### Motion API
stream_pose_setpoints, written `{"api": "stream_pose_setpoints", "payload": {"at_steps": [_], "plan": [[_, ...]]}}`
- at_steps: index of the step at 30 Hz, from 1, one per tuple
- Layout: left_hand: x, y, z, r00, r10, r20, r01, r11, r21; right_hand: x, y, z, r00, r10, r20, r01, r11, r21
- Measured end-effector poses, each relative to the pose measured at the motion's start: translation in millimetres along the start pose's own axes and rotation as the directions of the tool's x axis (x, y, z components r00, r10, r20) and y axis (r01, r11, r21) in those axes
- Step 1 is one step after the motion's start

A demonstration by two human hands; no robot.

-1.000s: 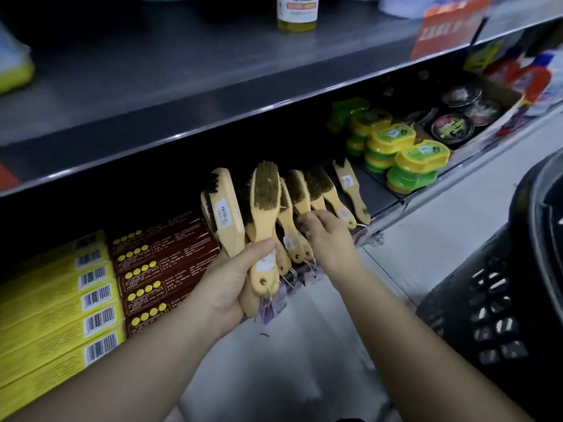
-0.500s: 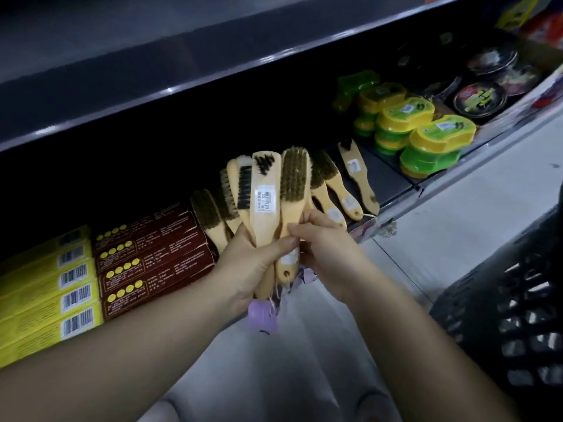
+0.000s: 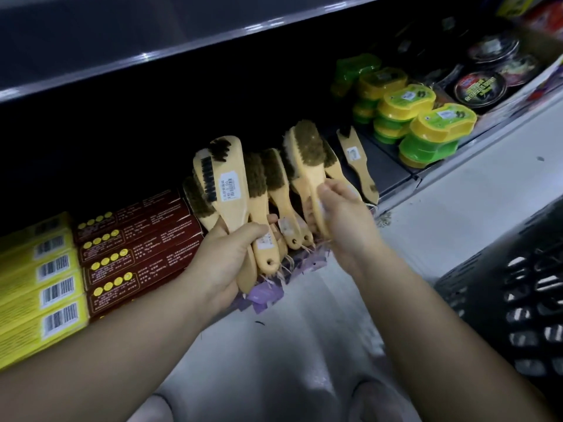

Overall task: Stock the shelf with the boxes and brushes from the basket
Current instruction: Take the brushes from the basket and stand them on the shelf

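Observation:
My left hand grips a bunch of wooden-handled brushes by their handles, bristle ends up, in front of the lower shelf. My right hand is closed on the handle of a single brush, held just right of the bunch. One more brush lies flat on the shelf to the right. Dark red boxes and yellow boxes are stacked on the shelf at the left. The black basket stands at the lower right.
Yellow and green oval containers and round dark tins fill the shelf's right part. An upper shelf edge overhangs the lower one. Pale floor lies below my arms.
My right hand has drawn one brush out of the bunch and moved it to the right. The view has tilted down and come closer to the lower shelf.

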State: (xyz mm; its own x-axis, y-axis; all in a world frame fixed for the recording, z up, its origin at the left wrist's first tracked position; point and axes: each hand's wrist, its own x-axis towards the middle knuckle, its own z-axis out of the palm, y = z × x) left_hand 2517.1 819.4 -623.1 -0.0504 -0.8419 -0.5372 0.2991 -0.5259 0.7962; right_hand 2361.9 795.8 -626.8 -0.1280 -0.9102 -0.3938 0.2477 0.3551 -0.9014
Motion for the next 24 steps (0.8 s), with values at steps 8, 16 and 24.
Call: {"api": "stream_pose_setpoints", "payload": {"at_steps": [8, 16, 24], "plan": [[9.2, 23.4, -3.1, 0.999, -0.041, 0.035, 0.037, 0.995, 0.094, 46.8, -3.9, -14.6, 0.934, -0.315, -0.17, 0.203, 0.858, -0.472], [24.4, 23.1, 16.7, 0.998, -0.048, 0.027, 0.045, 0.996, 0.082, 64.6, 23.7, -16.7, 0.934, -0.354, -0.037, 0.183, 0.568, -0.802], [25.9, 16.8, 19.6, 0.999, -0.03, -0.012, 0.031, 0.998, 0.052, 67.6, 22.7, -27.6, 0.935, -0.353, -0.03, 0.158, 0.492, -0.856]]}}
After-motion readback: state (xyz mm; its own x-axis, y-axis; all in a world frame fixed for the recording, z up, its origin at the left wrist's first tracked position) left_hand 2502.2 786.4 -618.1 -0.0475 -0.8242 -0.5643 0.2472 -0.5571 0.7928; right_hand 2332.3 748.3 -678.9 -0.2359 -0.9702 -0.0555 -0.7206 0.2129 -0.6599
